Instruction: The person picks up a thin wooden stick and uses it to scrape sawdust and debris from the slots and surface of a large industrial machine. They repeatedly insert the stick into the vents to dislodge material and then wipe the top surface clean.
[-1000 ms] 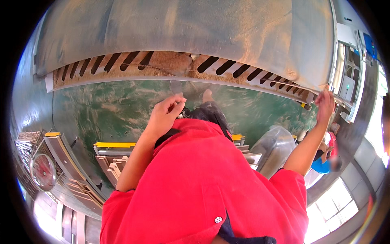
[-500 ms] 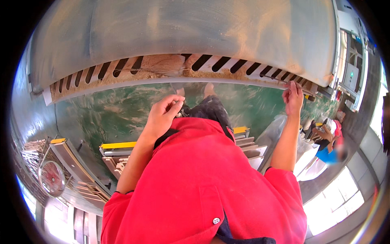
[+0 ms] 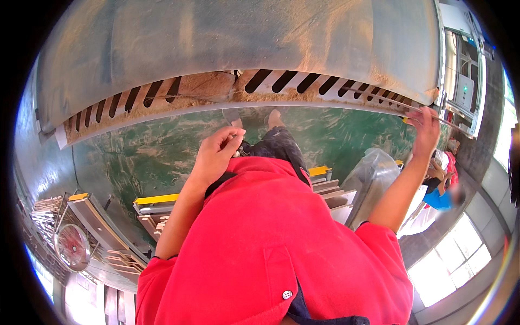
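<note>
My right hand [image 3: 426, 130] is out to the right at the end of the slotted ledge [image 3: 211, 108], its fingers closed round a long thin rod [image 3: 454, 127]. One end of the rod lies over the slots, and the other sticks out past my hand to the right. My left hand [image 3: 221, 149] is held in front of my waist, fingers curled and thumb against them. Whether it holds anything is hidden. Sawdust [image 3: 271, 96] covers much of the ledge, which runs along the near side of a large dusty grey machine cover [image 3: 244, 38].
Stacks of boards on yellow-edged racks [image 3: 157, 199] stand behind me on both sides. A clear plastic sheet [image 3: 374, 168] hangs by my right arm. Farther right is another person [image 3: 437, 199] in blue. A spoked wheel [image 3: 72, 247] is at lower left.
My right hand has moved to the right and slightly down along the ledge, and the thin rod now extends beyond it. The left hand has stayed in place.
</note>
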{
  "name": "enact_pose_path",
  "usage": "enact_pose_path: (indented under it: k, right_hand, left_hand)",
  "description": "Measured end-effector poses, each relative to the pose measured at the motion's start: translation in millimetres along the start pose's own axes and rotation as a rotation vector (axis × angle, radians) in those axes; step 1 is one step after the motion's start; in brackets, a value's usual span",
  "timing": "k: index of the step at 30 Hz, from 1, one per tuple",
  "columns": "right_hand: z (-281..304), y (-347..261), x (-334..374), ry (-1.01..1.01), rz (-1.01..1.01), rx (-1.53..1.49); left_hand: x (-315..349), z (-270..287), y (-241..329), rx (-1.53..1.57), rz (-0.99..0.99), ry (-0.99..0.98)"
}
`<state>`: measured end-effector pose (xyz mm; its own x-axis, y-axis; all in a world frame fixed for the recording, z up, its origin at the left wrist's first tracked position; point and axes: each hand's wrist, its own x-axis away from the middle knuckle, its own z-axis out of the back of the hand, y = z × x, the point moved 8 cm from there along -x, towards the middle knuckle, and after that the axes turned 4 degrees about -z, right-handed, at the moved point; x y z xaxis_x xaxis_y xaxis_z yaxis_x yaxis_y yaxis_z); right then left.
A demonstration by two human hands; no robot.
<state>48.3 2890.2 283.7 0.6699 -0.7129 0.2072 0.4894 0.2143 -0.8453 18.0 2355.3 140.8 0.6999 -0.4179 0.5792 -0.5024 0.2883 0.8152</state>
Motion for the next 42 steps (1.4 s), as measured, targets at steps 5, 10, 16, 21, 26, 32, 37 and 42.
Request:
enact_pose_path:
  k: [5, 10, 16, 21, 26, 32, 37, 42]
  right_hand:
    - [-39.4, 49.7, -5.2, -0.149, -0.072, -0.147]
    - [28.1, 24.9, -19.1, 0.003, -0.007, -0.087]
    - [51.6, -39.1, 9.6, 0.163, 0.207, -0.028]
    - [86.8, -91.4, 33.5, 0.266, 0.389, -0.036]
    - [97.1, -141.8, 84.8, 0.386, 0.510, 0.021]
    - [140.6, -147.5, 119.0, 0.410, 0.520, -0.061]
    - [174.0, -103.5, 100.4, 0.296, 0.422, -0.164]
    - [157.5, -64.6, 63.0, 0.060, 0.346, -0.305]
  left_hand:
    - [6.1, 5.1, 0.7, 0.019, -0.044, 0.009]
    - [19.5, 15.5, -3.4, 0.028, -0.024, 0.025]
    - [40.2, 21.5, -2.6, 0.051, -0.065, 0.073]
    - [61.5, 21.0, 3.2, 0.053, -0.137, 0.158]
    - [84.3, 0.9, -9.7, 0.106, -0.167, 0.186]
    - [115.8, -27.9, -11.8, 0.061, -0.186, 0.185]
    - [137.3, -39.5, -27.1, 0.046, -0.216, 0.204]
    - [156.4, -49.6, -32.1, 0.046, -0.211, 0.225]
